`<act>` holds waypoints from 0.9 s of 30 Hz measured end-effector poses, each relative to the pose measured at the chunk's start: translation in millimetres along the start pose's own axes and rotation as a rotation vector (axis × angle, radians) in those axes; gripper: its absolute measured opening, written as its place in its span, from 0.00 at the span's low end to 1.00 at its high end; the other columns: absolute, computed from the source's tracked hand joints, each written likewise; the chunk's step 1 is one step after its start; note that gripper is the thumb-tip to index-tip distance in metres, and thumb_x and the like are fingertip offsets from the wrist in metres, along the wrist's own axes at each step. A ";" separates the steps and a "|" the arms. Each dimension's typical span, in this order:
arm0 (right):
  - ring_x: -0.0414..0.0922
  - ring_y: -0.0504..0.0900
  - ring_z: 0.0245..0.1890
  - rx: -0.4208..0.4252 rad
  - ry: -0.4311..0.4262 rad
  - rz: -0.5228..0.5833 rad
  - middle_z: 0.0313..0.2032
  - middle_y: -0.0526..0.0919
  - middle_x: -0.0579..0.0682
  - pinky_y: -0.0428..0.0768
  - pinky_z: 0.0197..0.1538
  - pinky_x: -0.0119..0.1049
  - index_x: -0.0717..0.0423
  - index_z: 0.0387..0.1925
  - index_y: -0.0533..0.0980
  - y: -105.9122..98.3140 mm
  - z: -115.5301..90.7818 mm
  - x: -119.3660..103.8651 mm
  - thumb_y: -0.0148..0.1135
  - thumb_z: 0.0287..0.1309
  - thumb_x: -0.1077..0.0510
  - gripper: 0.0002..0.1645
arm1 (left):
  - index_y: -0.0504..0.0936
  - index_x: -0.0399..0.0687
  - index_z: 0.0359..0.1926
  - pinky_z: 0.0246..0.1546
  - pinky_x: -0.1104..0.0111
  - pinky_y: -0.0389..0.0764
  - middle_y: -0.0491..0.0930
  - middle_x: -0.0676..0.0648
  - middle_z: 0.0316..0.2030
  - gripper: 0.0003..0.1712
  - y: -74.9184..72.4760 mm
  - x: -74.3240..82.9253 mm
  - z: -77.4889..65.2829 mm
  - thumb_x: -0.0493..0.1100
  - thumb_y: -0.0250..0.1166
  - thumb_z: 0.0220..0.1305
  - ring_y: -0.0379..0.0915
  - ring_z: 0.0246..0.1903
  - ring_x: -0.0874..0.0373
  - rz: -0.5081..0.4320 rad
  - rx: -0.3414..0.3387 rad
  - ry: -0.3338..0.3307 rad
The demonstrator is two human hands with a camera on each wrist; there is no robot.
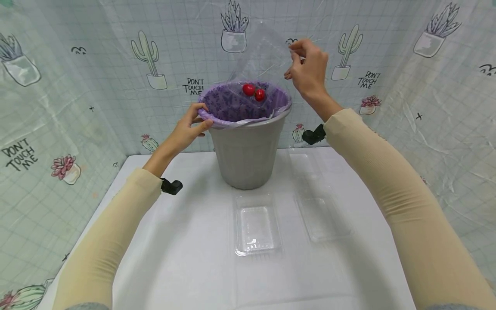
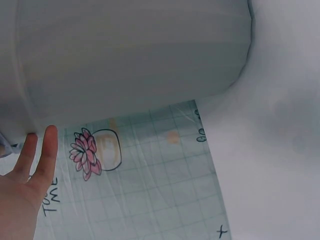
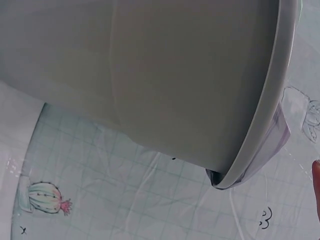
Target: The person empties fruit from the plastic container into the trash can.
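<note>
A grey bin (image 1: pixel 248 159) stands on the table, lined with a purple patterned bag (image 1: pixel 228 101) folded over its rim. My left hand (image 1: pixel 190 127) grips the bin's rim at the left; in the left wrist view, two of its fingers (image 2: pixel 49 155) reach along the bin's side. Above the right of the opening, my right hand (image 1: pixel 310 69) pinches the edge of a clear plastic container (image 1: pixel 261 54), tilted over the bin. Two small red round fruits (image 1: pixel 249 89), like cherry tomatoes, show at its lower end over the opening. Only a fingertip (image 3: pixel 317 182) shows in the right wrist view.
A clear shallow plastic tray (image 1: pixel 255 228) lies on the white table (image 1: pixel 186 258) in front of the bin. To its right are another clear tray (image 1: pixel 323 219) and a further one (image 1: pixel 304 163) behind. A cactus-print sheet (image 1: pixel 116 64) hangs behind and at both sides.
</note>
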State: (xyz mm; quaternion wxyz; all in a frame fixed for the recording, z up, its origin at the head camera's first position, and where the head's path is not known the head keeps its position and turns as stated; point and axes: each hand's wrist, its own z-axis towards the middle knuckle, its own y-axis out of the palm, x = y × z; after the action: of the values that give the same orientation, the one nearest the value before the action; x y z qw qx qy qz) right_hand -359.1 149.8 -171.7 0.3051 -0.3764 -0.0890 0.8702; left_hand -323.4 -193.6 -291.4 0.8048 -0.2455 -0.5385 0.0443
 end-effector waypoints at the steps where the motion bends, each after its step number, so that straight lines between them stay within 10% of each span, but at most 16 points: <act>1: 0.27 0.79 0.19 0.001 -0.006 0.005 0.56 0.88 0.52 0.83 0.34 0.23 0.58 0.57 0.80 0.0 -0.1 -0.3 0.52 0.78 0.61 0.15 | 0.60 0.55 0.67 0.61 0.39 0.74 0.62 0.46 0.76 0.27 0.0 0.3 -0.2 0.52 0.60 0.77 0.62 0.73 0.42 0.001 -0.001 -0.001; 27: 0.21 0.75 0.18 0.048 -0.159 0.010 0.52 0.89 0.58 0.82 0.34 0.21 0.61 0.55 0.81 2.9 -3.1 -0.6 0.51 0.77 0.64 0.15 | 0.60 0.55 0.67 0.61 0.39 0.75 0.63 0.45 0.76 0.27 1.3 -0.8 -0.1 0.53 0.60 0.76 0.62 0.74 0.43 0.004 0.007 -0.003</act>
State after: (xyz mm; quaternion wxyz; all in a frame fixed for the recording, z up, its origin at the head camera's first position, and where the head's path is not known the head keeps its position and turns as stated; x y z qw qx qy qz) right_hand -357.9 146.9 -174.6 0.3016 -0.2991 -0.0903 0.9008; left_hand -323.4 -192.8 -292.7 0.8049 -0.2437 -0.5389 0.0480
